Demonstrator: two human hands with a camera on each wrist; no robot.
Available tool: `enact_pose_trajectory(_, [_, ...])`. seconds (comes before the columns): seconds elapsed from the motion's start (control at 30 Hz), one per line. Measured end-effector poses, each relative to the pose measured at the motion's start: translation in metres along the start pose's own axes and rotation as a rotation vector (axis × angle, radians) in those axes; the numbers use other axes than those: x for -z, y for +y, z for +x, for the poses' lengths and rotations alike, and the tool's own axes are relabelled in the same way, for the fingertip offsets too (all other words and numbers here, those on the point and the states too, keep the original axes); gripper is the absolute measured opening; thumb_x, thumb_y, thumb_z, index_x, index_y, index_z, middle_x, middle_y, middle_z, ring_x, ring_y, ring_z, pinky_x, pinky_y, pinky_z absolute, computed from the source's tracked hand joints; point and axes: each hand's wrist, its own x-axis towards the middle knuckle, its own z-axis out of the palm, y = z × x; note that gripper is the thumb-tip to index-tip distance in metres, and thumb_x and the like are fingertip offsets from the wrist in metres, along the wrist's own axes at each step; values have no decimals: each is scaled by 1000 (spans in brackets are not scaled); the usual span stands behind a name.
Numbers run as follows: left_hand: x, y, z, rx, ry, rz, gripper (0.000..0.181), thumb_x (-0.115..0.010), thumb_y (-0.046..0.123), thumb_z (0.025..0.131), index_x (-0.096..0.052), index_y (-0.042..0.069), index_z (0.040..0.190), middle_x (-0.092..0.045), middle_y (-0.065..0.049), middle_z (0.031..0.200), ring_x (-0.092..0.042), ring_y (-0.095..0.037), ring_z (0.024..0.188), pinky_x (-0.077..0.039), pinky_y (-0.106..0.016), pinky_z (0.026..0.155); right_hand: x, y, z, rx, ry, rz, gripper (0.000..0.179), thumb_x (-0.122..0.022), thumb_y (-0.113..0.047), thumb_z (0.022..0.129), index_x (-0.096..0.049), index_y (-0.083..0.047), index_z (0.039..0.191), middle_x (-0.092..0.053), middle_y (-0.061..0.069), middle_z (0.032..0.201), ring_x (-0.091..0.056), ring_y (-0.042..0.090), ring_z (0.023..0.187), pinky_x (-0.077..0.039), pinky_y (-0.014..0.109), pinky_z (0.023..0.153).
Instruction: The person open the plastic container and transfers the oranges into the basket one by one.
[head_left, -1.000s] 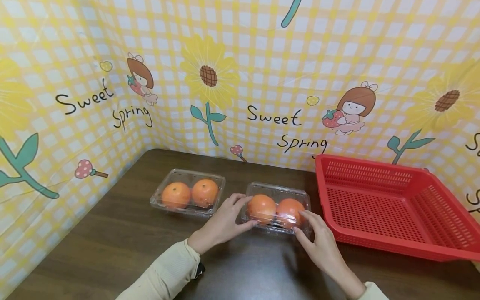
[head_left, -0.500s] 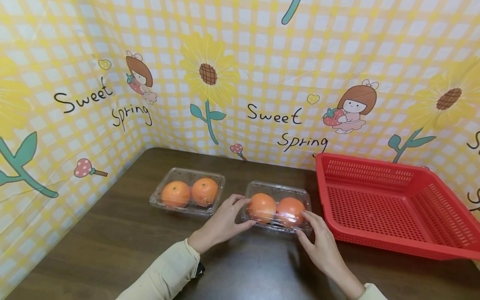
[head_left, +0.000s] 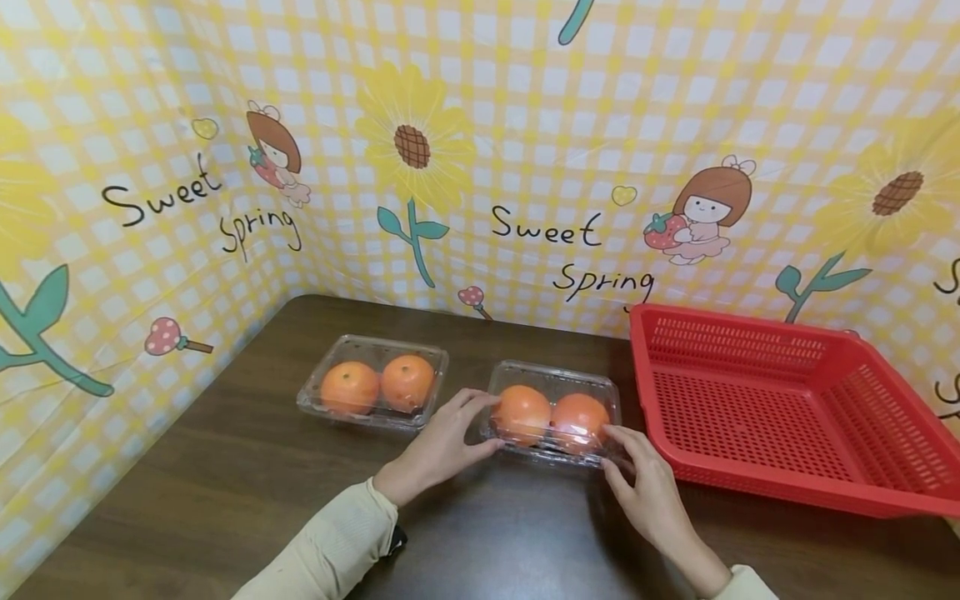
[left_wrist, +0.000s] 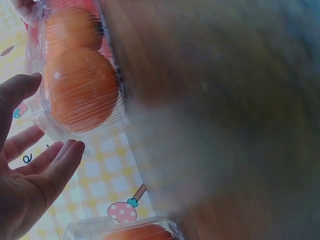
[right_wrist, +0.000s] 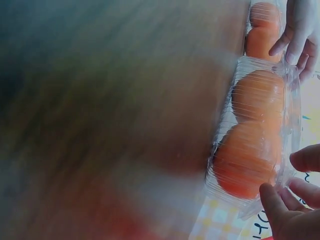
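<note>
A clear plastic clamshell box (head_left: 555,379) holding two oranges (head_left: 522,414) rests on the table between my hands, its lid down. My left hand (head_left: 438,446) is at its left end, fingers spread and only slightly bent, thumb near the front corner. At the right end is my right hand (head_left: 648,492), its fingertips close to or touching the rim and its thumb apart from its fingers. In the right wrist view, a fingertip (right_wrist: 267,192) overlaps the box's corner; contact is hard to tell. Neither hand is curled round the box.
To the left stands a second clear clamshell box (head_left: 375,346), also with two oranges. A red perforated plastic basket (head_left: 795,492) sits at the right, close to the nearer box. Behind the brown table (head_left: 247,467) hangs a yellow checked cloth (head_left: 540,150).
Both thumbs have drawn slightly outward from the front of the box, the right one more. The boxes have stayed in place; the head view has shifted a little.
</note>
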Motion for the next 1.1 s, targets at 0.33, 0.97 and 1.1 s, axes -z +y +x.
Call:
enact_pose_trajectory(0.33, [-1, 0, 2, 0, 11, -32, 51, -75, 22, 70, -55, 3, 113, -56, -7, 109, -54, -20, 101, -44, -33, 85, 0, 4, 0, -17, 1, 36, 41, -65, 15, 68, -58, 4, 106, -56, 14, 105, -58, 25, 91, -51, 33, 70])
enact_pose_trajectory(0.97, [-2, -3, 3, 49, 60, -144, 50, -79, 15, 63, -58, 5, 108, -57, -5, 103, -54, -20, 96, -45, -35, 81, 3, 10, 0, -69, -37, 207, 35, -61, 17, 71, -58, 4, 104, -54, 16, 109, -55, 28, 93, -50, 31, 73])
enact_pose_trajectory(1.1, [-4, -3, 3, 48, 59, -183, 50, -78, 12, 63, -57, 3, 107, -55, -8, 105, -54, -22, 98, -46, -34, 82, 3, 9, -1, -77, -39, 211, 35, -61, 16, 72, -58, 4, 104, -53, 17, 110, -54, 29, 93, -50, 32, 73])
